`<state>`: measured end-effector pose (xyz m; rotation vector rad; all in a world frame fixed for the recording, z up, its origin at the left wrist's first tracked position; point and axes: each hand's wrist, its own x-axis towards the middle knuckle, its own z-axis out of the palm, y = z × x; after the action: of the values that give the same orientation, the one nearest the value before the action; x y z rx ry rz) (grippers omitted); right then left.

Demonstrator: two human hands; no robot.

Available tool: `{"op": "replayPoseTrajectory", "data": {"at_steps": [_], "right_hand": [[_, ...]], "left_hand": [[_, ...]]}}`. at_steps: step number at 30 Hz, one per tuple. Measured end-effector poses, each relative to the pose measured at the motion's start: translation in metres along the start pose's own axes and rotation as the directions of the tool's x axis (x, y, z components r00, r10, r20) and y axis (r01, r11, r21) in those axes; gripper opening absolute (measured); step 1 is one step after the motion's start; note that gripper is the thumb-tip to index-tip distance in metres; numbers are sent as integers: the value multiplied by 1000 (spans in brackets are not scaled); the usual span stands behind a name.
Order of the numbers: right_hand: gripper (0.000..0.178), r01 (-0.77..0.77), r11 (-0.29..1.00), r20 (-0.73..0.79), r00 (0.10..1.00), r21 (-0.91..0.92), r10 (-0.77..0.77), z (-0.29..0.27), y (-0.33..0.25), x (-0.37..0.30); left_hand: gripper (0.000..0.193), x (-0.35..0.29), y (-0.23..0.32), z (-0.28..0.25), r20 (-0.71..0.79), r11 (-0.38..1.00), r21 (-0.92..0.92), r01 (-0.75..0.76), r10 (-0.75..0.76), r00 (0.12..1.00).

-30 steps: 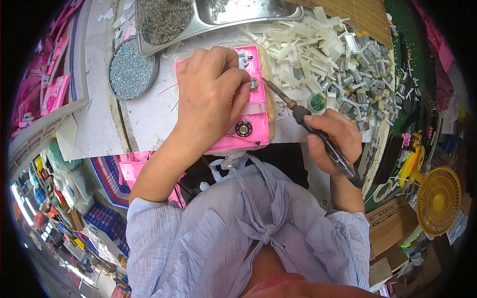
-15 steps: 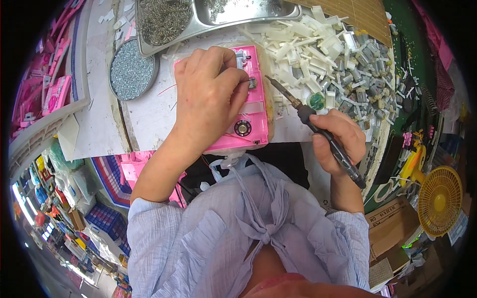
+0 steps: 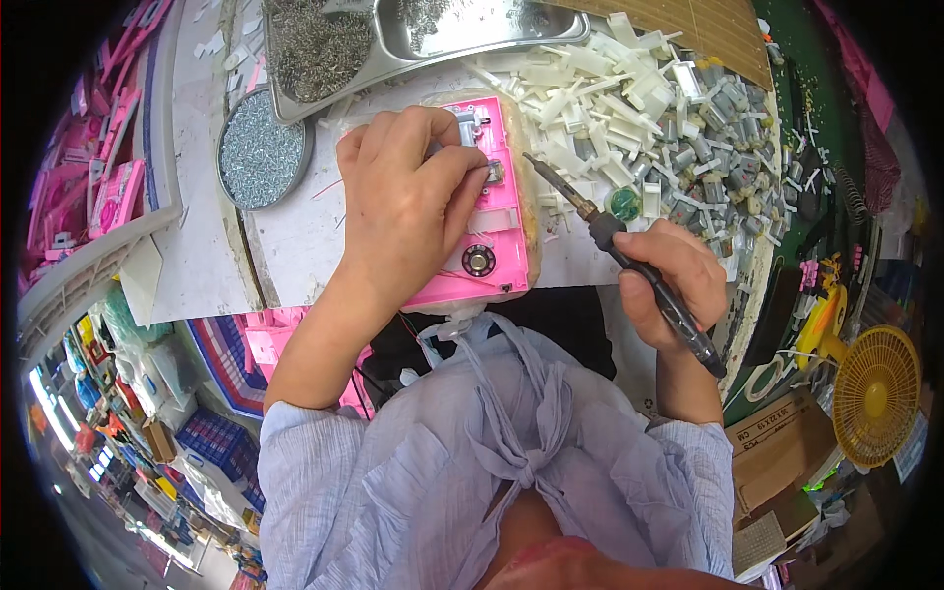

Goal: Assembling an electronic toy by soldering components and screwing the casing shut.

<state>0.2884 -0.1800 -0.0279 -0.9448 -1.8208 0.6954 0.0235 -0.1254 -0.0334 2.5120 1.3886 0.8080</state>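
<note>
A pink plastic housing (image 3: 503,241) lies on a pad on the white bench, with a round black speaker (image 3: 479,260) near its front edge. My left hand (image 3: 405,192) reaches over the housing from the left and covers much of it. Its thumb and forefinger are pinched together beside a small metal part (image 3: 495,172) inside the shell; what is between them is hidden. My right hand (image 3: 678,280) grips the dark handle of a soldering iron (image 3: 637,254). The iron's tip points up and left, right of the housing and apart from it.
White plastic pieces (image 3: 565,88) and small grey motors (image 3: 703,177) are heaped at the right, around a green solder spool (image 3: 623,204). A round tin of small screws (image 3: 264,147) stands left. Behind it is a metal tray of springs (image 3: 482,44). A yellow fan (image 3: 875,395) stands far right.
My left hand has shifted very slightly at the small metal part, its fingers still pinched. The soldering iron stays almost where it was. The whole view has shifted a little.
</note>
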Motion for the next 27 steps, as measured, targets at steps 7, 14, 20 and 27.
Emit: {"op": "replayPoseTrajectory", "data": {"at_steps": [7,14,20,27], "right_hand": [[23,14,1000,-14,1000,8,-14,2,1,-1],[25,12,1000,8,1000,11,-12,2,-1,-3],[26,-11,1000,53,999,0,11,8,-2,-8],[30,-12,1000,79,997,12,11,10,-3,-6]], "left_hand": [[14,0,0,-1,4,1000,-21,20,-20,1000],[13,-3,5,-5,21,998,-61,25,-24,999],[12,0,12,-4,49,999,17,31,-32,998],[12,0,13,-5,56,999,15,36,-37,998]]}}
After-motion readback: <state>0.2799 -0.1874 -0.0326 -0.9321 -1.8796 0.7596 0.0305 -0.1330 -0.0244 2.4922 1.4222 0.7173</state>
